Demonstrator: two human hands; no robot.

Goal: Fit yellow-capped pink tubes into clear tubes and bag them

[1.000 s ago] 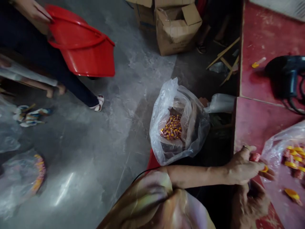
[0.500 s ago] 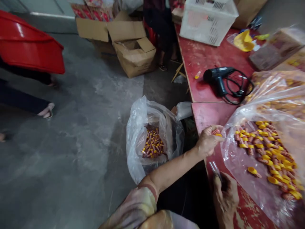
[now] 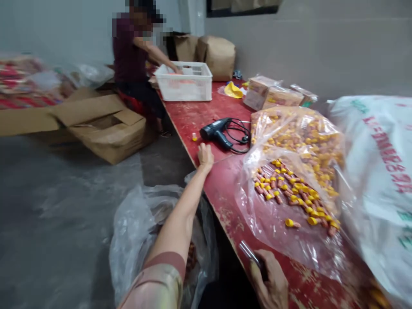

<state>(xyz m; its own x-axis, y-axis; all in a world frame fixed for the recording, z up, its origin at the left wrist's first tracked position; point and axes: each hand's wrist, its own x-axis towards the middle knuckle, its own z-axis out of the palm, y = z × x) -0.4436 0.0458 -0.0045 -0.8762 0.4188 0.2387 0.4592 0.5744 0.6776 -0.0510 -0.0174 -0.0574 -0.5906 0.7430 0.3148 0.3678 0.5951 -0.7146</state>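
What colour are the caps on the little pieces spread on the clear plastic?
The caps are yellow; the head view shows them best.

A shiny, metal-looking finish is shown by the tool, bottom centre. Scuffed red paint is seen on the table. Glossy clear plastic is seen in the open bag, right; matt cardboard in the carton, upper left.

A red table carries a crate, blower and plastic bag.
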